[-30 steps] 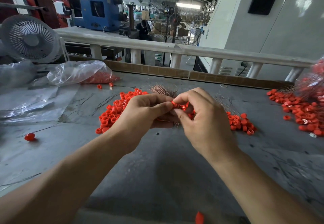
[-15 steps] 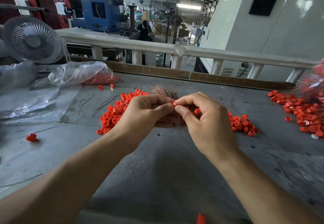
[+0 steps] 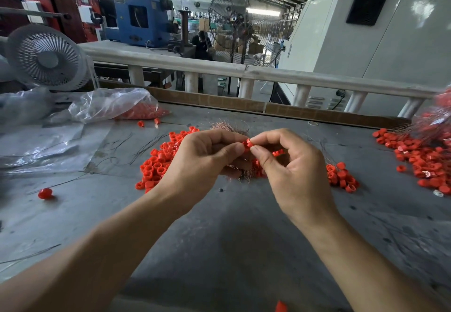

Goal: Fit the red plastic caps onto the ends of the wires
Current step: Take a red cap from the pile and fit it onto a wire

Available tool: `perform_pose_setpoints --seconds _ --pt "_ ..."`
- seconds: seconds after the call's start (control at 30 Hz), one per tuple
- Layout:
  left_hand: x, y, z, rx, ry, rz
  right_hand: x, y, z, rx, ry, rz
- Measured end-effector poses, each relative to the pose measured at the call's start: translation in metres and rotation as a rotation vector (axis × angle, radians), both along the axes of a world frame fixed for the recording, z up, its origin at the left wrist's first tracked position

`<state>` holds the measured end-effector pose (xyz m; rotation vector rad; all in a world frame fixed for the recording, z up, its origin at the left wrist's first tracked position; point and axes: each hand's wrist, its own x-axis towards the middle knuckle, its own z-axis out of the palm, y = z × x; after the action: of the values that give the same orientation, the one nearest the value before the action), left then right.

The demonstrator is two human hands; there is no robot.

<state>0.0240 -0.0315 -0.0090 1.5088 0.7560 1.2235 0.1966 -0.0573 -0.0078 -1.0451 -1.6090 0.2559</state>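
Both hands, left hand (image 3: 205, 158) and right hand (image 3: 295, 165), pinch one red cap (image 3: 247, 143) between their fingertips.

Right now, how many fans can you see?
2. A small white desk fan stands at the bench's far left; a large black pedestal fan stands beyond the railing. Others may be hidden behind machines.

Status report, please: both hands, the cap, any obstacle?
Left hand and right hand both pinch one red cap above the table. Copper wire bundle behind the hands. Wire end not visible. No obstacle.
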Motion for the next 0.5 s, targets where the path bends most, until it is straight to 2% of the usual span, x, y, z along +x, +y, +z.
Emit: perform_pose_setpoints --seconds 0.5 --pt "0.0020 0.0000 -0.0001 0.043 0.045 0.032 0.0056 0.0035 0.0043 0.208 -0.250 -0.036"
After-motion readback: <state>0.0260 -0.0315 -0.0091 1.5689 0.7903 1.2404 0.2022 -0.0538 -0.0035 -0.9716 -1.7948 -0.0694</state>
